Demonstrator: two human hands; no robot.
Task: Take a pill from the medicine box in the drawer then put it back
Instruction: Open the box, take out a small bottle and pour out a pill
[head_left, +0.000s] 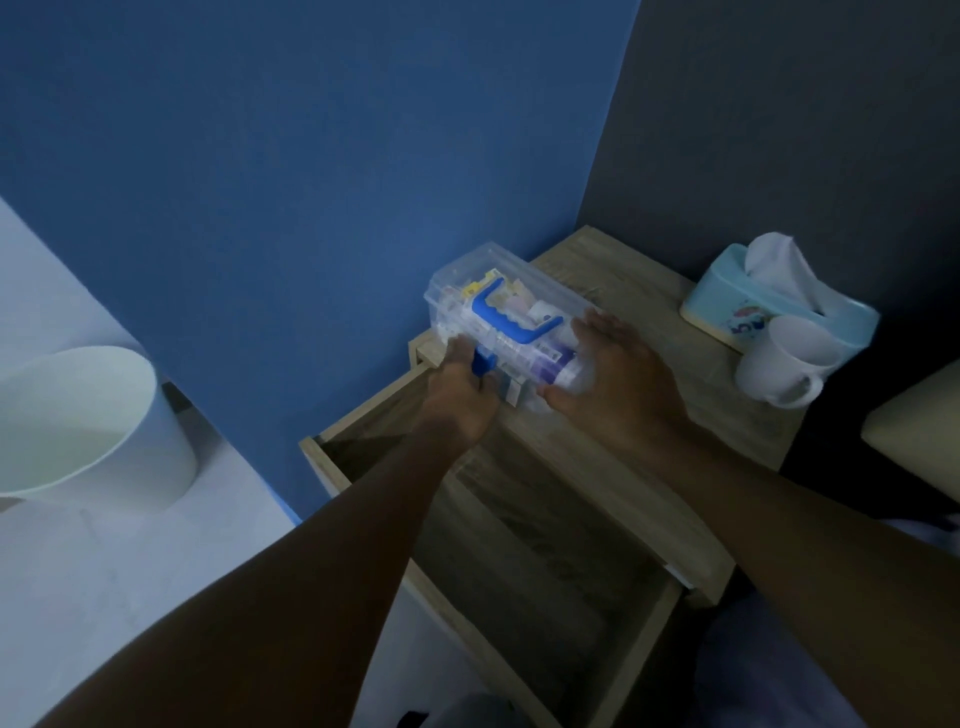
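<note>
A clear plastic medicine box (467, 291) with a blue handle and blue front latch rests on the wooden bedside cabinet top, at its left end near the blue wall. Packets and a white bottle show through its walls. My left hand (462, 395) is at the box's front, fingers on the blue latch. My right hand (618, 374) is spread against the box's right end, palm on it. Below the hands the wooden drawer (639, 644) stands pulled out; I see nothing inside it. No loose pill is visible.
A light-blue tissue box (727, 296) and a white mug (779, 369) stand on the cabinet top at the right. A white bin (104, 431) sits on the floor at the left. A cushioned edge shows at the far right.
</note>
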